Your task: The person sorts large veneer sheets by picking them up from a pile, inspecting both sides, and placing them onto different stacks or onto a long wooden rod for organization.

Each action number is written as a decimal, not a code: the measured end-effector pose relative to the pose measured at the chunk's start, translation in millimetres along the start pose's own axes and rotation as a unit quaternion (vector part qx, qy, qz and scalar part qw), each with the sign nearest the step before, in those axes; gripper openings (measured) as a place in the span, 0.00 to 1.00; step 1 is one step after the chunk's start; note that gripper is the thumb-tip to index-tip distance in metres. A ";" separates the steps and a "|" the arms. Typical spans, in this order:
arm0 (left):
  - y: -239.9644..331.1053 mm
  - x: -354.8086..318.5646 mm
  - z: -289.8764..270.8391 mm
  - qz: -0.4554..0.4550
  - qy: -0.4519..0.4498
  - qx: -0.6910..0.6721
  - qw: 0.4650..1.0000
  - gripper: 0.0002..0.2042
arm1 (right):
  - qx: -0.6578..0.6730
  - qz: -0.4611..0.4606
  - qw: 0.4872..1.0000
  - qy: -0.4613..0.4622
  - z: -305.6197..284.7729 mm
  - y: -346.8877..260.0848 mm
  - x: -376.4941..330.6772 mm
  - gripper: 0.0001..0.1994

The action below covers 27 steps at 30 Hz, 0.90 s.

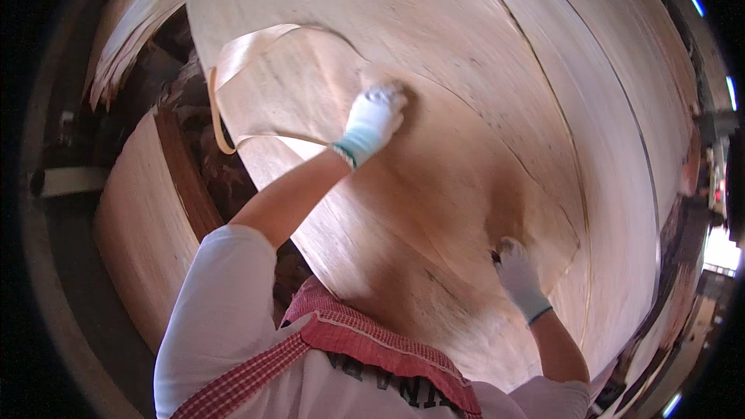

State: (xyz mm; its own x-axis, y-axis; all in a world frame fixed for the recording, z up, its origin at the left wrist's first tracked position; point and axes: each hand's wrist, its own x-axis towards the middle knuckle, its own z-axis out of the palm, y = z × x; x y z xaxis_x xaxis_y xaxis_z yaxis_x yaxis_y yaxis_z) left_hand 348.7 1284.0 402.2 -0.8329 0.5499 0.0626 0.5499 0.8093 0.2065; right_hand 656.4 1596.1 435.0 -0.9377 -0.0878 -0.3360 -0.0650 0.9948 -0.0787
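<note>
A thin, pale wood veneer sheet (458, 178) with wavy, curled edges lies over a broad stack of veneer (434, 15). My left hand (376, 116), in a white knit glove with a green cuff, rests on the sheet's upper middle. Its fingers are curled in, and whatever they may hold is hidden. Lower down on the right, my right hand (520, 275) touches the sheet near its right edge, also gloved in white. That hand's fingers are bent closed. A small dark bit shows by its fingertips, too small to name.
A narrow veneer strip (220, 112) curls off the left edge of the stack. Another veneer stack (147, 221) stands at the left, with ragged veneer sheets (143, 31) above it. Dark scraps (225, 163) fill the gap between. A pale pipe-like bar (74, 181) lies far left.
</note>
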 end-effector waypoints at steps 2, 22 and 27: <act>-59.9 10.3 -4.5 -0.049 0.132 0.037 0.989 0.16 | -0.012 0.059 0.994 -0.086 -21.4 12.6 26.5 0.14; -124.0 20.0 -13.4 -0.067 0.032 -0.042 0.996 0.33 | -0.054 -0.092 0.994 0.034 -78.7 -57.0 290.9 0.11; 61.1 45.7 27.8 0.026 -0.001 0.202 0.979 0.22 | -0.087 -0.053 0.991 0.088 -58.3 16.4 224.2 0.11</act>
State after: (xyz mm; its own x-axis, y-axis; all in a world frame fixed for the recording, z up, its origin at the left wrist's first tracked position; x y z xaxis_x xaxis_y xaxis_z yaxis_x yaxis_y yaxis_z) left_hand 346.0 1364.4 390.5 -0.8029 0.5930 0.0608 0.5724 0.7954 -0.1993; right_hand 425.2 1595.7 413.1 -0.9665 -0.1980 -0.1635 -0.2104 0.9756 0.0625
